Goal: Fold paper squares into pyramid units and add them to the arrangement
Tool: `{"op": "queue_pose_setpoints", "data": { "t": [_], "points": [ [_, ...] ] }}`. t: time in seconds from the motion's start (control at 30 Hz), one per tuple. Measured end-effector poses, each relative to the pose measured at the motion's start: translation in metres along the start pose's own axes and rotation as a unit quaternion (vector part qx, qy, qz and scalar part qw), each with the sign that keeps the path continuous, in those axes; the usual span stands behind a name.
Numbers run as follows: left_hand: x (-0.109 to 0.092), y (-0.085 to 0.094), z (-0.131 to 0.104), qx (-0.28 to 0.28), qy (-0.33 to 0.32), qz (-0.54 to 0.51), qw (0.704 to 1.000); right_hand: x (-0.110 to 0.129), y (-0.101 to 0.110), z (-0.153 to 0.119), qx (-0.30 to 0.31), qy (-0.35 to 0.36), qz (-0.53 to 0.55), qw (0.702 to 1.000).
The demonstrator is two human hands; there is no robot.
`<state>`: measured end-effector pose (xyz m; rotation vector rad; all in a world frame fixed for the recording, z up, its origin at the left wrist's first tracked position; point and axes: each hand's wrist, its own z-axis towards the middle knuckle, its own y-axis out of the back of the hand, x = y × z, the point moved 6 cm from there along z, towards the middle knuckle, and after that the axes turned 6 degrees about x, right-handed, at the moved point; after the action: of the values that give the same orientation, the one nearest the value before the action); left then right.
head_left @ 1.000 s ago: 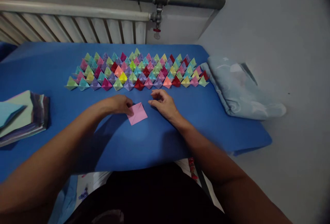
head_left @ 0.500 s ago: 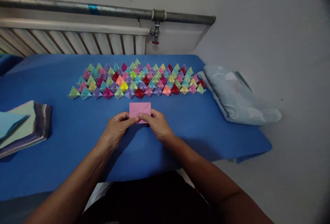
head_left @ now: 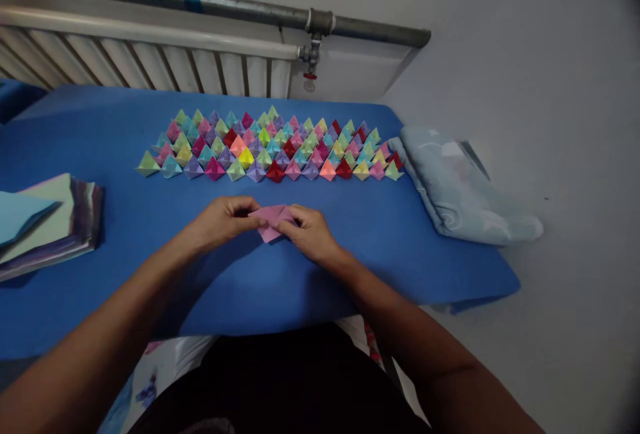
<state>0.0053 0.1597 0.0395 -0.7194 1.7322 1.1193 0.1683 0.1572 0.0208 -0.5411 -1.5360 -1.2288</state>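
Between my two hands is a piece of pink paper (head_left: 273,221), tilted with a corner pointing down and folded in part. My left hand (head_left: 233,217) pinches its left corner between thumb and fingers. On the right side, my right hand (head_left: 309,231) grips the paper, its thumb lying across the front. Both hands are just above the blue table cover. Beyond them stand rows of small folded paper boats (head_left: 275,171) in many colours. The fingertips behind the paper are hidden.
A stack of coloured paper (head_left: 47,201) lies at the left on the blue cover (head_left: 200,304). Folded grey-blue cloth (head_left: 450,187) rests at the right edge. Behind the table are a white radiator (head_left: 165,61) and a metal pipe (head_left: 250,9) with a valve.
The pink paper has gone from an upright rectangle to a tilted shape with its corners at the sides and bottom. My left hand has risen slightly, and the view has shifted a little.
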Motion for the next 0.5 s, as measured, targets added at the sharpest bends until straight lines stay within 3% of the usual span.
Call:
{"op": "queue_pose_setpoints", "data": {
  "t": [0.1, 0.23, 0.33, 0.5],
  "points": [
    [-0.005, 0.003, 0.005, -0.026, -0.094, 0.166, 0.981, 0.014, 0.001, 0.008, 0.018, 0.128, -0.213, 0.968],
    [-0.014, -0.002, -0.003, -0.117, -0.2, 0.379, 0.896, 0.021, -0.005, 0.017, 0.042, 0.235, -0.418, 0.876],
    [-0.008, -0.011, -0.01, -0.142, -0.214, 0.443, 0.859, 0.018, -0.011, 0.016, 0.046, 0.265, -0.48, 0.835],
    [0.007, -0.03, -0.022, -0.114, -0.244, 0.487, 0.831, 0.011, -0.023, -0.001, 0.084, 0.284, -0.495, 0.817]
  ]
}}
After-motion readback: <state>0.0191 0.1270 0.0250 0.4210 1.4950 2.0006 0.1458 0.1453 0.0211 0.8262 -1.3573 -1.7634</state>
